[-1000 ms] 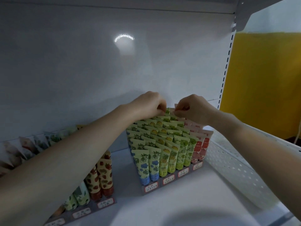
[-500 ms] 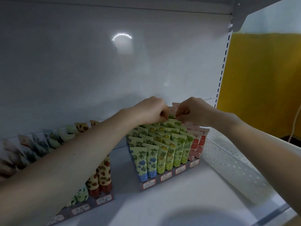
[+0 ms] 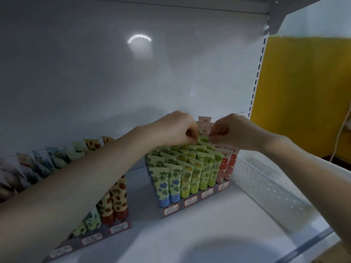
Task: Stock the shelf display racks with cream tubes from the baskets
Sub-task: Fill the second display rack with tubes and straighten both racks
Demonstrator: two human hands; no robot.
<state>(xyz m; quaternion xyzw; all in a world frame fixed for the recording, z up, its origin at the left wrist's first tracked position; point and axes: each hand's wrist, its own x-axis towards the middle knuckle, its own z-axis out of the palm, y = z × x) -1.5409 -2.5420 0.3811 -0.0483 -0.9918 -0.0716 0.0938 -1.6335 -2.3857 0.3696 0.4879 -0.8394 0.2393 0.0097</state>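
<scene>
A stepped display rack [image 3: 197,203] on the white shelf holds rows of upright cream tubes: blue, yellow, green and pink. My left hand [image 3: 173,129] and my right hand [image 3: 230,130] meet above its back rows. Both pinch the top edge of a green cream tube [image 3: 203,139] standing near the back of the green column. A second rack [image 3: 95,238] at the left holds strawberry and leaf-patterned tubes, partly hidden by my left forearm.
A white perforated basket [image 3: 266,188] stands on the shelf right of the rack, against the slotted upright [image 3: 256,76]. The grey back panel rises behind. A yellow wall and a white cable lie beyond the shelf at the right.
Both hands stay at the back of the right rack, pinching the green tube. The view has shifted slightly; the hands sit a little lower over the rows.
</scene>
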